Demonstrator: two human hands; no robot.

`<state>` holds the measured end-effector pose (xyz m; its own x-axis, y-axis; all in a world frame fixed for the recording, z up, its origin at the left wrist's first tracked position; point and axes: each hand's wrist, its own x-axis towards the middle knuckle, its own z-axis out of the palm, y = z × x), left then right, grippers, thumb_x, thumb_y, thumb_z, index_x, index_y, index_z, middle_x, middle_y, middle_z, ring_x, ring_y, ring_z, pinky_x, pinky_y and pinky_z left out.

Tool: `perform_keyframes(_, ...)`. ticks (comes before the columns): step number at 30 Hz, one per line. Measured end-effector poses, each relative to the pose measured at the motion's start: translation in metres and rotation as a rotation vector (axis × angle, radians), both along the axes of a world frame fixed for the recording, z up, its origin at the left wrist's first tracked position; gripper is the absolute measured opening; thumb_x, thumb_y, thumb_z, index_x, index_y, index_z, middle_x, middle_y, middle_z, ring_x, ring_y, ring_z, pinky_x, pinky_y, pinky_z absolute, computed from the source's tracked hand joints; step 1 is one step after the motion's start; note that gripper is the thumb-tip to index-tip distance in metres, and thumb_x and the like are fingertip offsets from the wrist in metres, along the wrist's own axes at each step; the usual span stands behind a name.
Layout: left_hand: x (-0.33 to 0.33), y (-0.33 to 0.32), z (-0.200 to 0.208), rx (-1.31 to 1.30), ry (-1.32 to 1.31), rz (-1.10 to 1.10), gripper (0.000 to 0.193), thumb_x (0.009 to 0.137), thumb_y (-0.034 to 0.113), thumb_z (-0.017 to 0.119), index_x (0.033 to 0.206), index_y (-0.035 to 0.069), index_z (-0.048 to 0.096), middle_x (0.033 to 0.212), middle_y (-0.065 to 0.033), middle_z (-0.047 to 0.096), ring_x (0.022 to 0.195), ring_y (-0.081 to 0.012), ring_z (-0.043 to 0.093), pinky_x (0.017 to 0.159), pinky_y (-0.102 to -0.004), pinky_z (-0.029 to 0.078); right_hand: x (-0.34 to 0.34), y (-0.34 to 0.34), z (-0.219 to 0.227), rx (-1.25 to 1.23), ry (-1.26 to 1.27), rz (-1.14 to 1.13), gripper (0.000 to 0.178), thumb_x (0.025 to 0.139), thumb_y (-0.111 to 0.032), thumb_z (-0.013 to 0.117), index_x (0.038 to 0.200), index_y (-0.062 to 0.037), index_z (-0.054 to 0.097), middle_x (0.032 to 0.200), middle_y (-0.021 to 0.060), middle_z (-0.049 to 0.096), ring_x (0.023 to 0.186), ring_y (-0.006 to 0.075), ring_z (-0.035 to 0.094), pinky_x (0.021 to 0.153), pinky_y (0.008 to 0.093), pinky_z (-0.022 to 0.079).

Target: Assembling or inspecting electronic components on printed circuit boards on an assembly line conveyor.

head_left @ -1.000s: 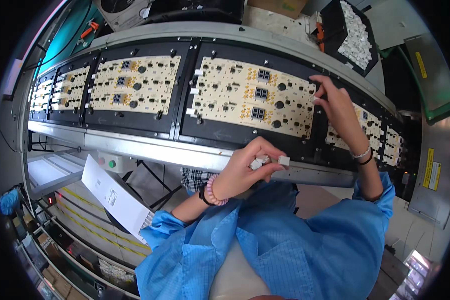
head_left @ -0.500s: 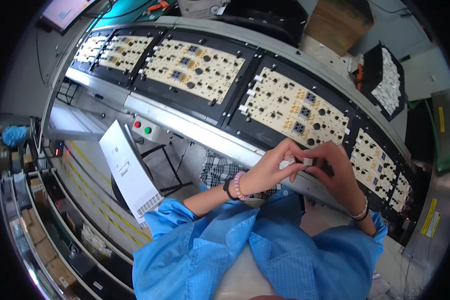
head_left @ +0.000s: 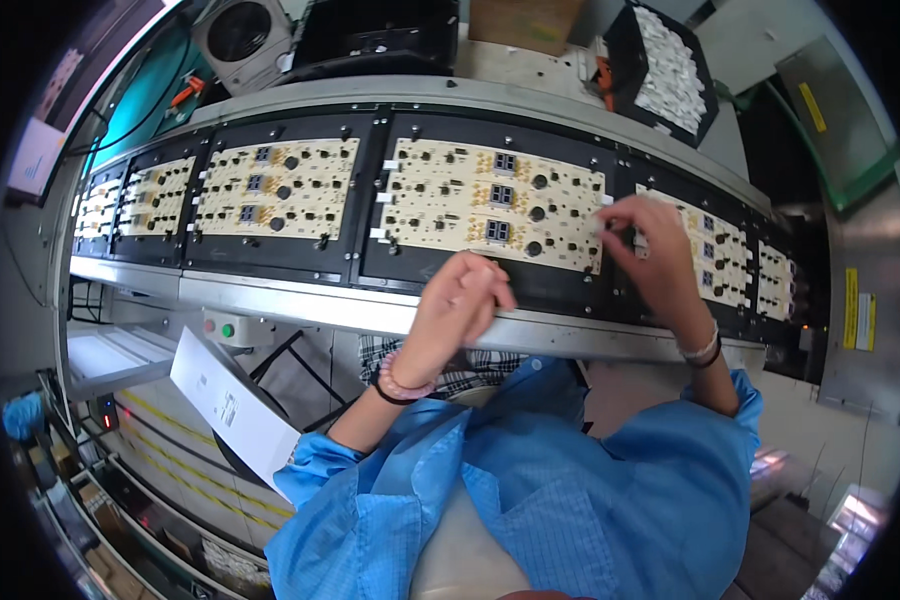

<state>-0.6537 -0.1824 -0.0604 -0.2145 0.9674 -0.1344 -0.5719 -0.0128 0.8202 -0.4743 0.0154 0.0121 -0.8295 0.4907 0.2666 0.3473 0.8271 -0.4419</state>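
A cream circuit board [head_left: 470, 200] with dark square and round components lies in a black carrier [head_left: 390, 265] on the conveyor line in front of me. My right hand [head_left: 655, 255] reaches to the board's right edge and pinches a small white part [head_left: 598, 226] against it. My left hand [head_left: 460, 300] is curled shut above the metal front rail [head_left: 300, 305], just below the board. The small white parts it held a moment ago are hidden inside the fist. Both arms wear blue sleeves and wrist bands.
More boards in carriers sit to the left [head_left: 275, 185] and right [head_left: 715, 255]. A black bin of white parts [head_left: 670, 70] stands behind the line, a fan [head_left: 238, 35] at back left. A box with red and green buttons [head_left: 232, 328] and a white sheet [head_left: 230, 405] hang under the rail.
The hands met over the rail half a second ago and have parted. My right hand went up to the board's right edge with a white part; my left hand stayed by the rail. The view shifted.
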Motion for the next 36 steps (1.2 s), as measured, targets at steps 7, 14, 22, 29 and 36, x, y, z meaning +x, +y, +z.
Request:
perform_keyframes(7, -0.002, -0.003, 0.028, -0.193, -0.802, 0.014, 0.035, 0.103, 0.008, 0.043, 0.137, -0.002, 0.043, 0.132, -0.016, 0.053, 0.079, -0.009, 0.046, 0.059, -0.0215, 0.039, 0.023, 0.018, -0.025, 0.016, -0.188, -0.106, 0.017, 0.082, -0.011, 0.073, 0.095, -0.0084, 0.063, 0.084, 0.0069, 0.054, 0.076, 0.0233, 0.055, 0.07, 0.0342, 0.043)
perform_keyframes(14, -0.003, -0.007, 0.026, -0.057, -0.64, -0.099, 0.041, 0.104, 0.012, 0.044, 0.142, -0.002, 0.036, 0.144, -0.0205, 0.045, 0.074, -0.0064, 0.04, 0.057, -0.0172, 0.037, 0.019, 0.017, -0.025, 0.08, -0.198, -0.046, 0.015, 0.083, -0.011, 0.072, 0.091, -0.0072, 0.06, 0.085, 0.007, 0.056, 0.078, 0.0264, 0.057, 0.071, 0.0365, 0.044)
perform_keyframes(22, -0.006, -0.004, 0.018, 0.01, -0.537, -0.148, 0.038, 0.107, 0.026, 0.043, 0.133, -0.002, 0.044, 0.12, -0.0166, 0.059, 0.061, -0.0019, 0.035, 0.052, -0.0146, 0.032, 0.012, 0.026, -0.021, 0.042, -0.217, -0.01, 0.014, 0.082, -0.009, 0.071, 0.088, -0.0055, 0.058, 0.083, 0.0088, 0.058, 0.077, 0.0296, 0.059, 0.07, 0.0377, 0.044)
perform_keyframes(29, 0.004, 0.001, 0.019, 0.08, -0.124, -0.231, 0.046, 0.106, 0.04, 0.039, 0.129, 0.0, 0.046, 0.059, 0.0014, 0.046, 0.045, -0.002, 0.03, 0.045, -0.0171, 0.026, 0.017, 0.015, -0.014, 0.2, -0.237, -0.004, 0.014, 0.083, -0.012, 0.07, 0.095, -0.0086, 0.065, 0.076, 0.0088, 0.054, 0.071, 0.0282, 0.057, 0.067, 0.0375, 0.043)
perform_keyframes(36, 0.002, 0.001, 0.012, 0.097, 0.076, -0.299, 0.052, 0.103, 0.022, 0.052, 0.145, 0.001, 0.031, 0.063, -0.0017, 0.056, 0.049, -0.004, 0.046, 0.052, -0.0173, 0.036, -0.015, -0.059, 0.009, -0.258, -0.081, 0.437, 0.026, 0.083, -0.016, 0.071, 0.11, -0.0157, 0.069, 0.085, 0.003, 0.056, 0.078, 0.0216, 0.056, 0.074, 0.0345, 0.042)
